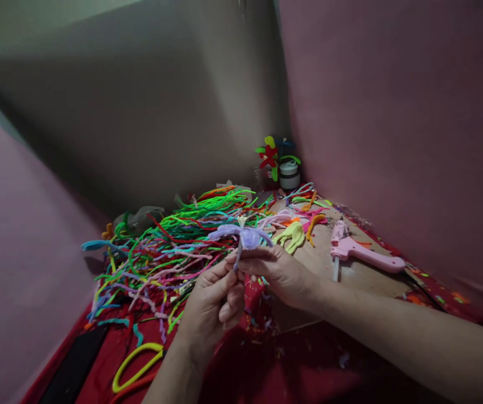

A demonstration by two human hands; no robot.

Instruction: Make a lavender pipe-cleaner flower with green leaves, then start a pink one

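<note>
Pinching a fuzzy purple flower [250, 238] between both hands, I have it raised in front of the heaped craft stems [208, 224]. My left hand [216, 300] is closed on the thin end below the bloom, and my right hand [281, 275] grips just under the petals. I'd judge it very light, soft outside with a bendy core, so easily squashed; the base is the place to hold it, leaving the petals free. Pink walls [393, 140] rise beyond the counter on both sides, and the glue gun [363, 255] lies on the cardboard [376, 286] near my right forearm. Moving room seems best toward me, above the scrap-dotted red cloth [241, 370], minding the yellow scissor handle [138, 367] beside my left wrist.
</note>
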